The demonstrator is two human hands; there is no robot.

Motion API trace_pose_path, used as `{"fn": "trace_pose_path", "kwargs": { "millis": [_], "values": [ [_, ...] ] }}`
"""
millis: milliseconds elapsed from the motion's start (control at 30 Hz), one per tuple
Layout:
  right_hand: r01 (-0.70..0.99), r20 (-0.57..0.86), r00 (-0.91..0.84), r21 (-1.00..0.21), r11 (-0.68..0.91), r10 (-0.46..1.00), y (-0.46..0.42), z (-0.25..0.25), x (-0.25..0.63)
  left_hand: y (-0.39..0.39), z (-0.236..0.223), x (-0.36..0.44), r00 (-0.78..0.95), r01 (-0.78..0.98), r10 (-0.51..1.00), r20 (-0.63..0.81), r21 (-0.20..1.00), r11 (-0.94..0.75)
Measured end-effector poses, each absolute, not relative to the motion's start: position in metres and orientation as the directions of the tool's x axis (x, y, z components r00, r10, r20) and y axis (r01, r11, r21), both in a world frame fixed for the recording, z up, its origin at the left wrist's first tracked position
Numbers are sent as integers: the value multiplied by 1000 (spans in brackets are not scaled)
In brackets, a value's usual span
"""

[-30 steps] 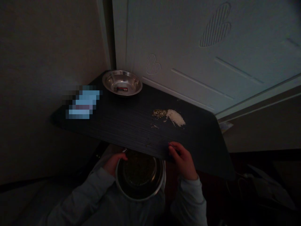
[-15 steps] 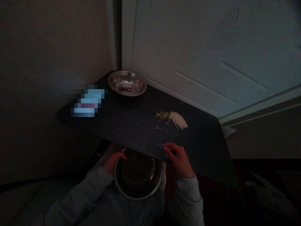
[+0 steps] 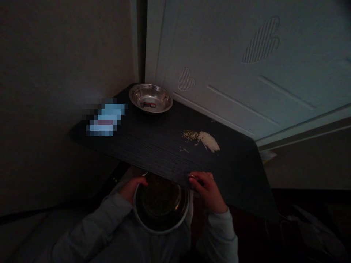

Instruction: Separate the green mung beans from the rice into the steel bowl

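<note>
My left hand grips the left rim of a metal bowl, thumb over the edge. The bowl rests against my body below the table's front edge, with dark greenish contents whose kind is too dim to tell. My right hand is at that table edge, right of the bowl, fingers curled and pinched together. Whatever they hold is too dark to make out. Farther back on the dark table lie a heap of white rice-like grains and, touching its left side, a smaller heap of greenish beans or seeds.
A shiny steel bowl with a dark label inside stands at the back left corner. Left of it lies a bright, pixelated object. A white door with heart patterns borders the table's back; a wall is on the left.
My right hand has shifted slightly down toward the table's front edge, and the dark blurred thing at its fingertips shows less. My left hand keeps its hold on the bowl. The view has shifted slightly.
</note>
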State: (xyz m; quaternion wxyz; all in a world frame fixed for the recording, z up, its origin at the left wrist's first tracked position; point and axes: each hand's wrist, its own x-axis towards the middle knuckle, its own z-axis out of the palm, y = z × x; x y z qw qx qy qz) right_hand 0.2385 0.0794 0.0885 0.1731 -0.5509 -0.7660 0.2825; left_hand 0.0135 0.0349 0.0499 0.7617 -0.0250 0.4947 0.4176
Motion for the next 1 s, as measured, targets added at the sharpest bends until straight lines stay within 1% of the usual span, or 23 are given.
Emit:
{"fn": "trace_pose_path", "kwargs": {
  "millis": [100,167,233,300,367,500,600,767,867,1000],
  "values": [
    [704,-49,-272,-691,164,961,81,86,240,35,51,14,232,-647,584,-778,325,690],
    [656,-26,-178,-748,99,984,86,85,238,35,50,13,235,-636,573,-785,321,701],
    [614,17,-97,-786,74,995,94,84,233,35,49,12,231,-625,562,-794,321,711],
    [626,64,-51,-775,82,997,104,83,226,35,48,12,247,-619,549,-798,306,723],
    [688,88,-33,-720,87,996,113,81,218,35,46,11,267,-618,539,-799,287,732],
    [783,136,-95,-601,158,986,120,79,204,35,46,10,257,-626,528,-809,277,729],
    [804,164,-164,-549,228,973,118,82,198,35,45,9,246,-622,523,-816,281,731],
    [785,161,-303,-518,341,940,109,87,196,34,40,8,267,-653,561,-784,281,703],
    [778,132,-352,-510,368,927,105,89,195,35,41,9,280,-645,531,-800,253,721],
    [762,100,-399,-516,390,912,99,91,194,36,44,11,257,-674,604,-755,307,672]
  ]
}}
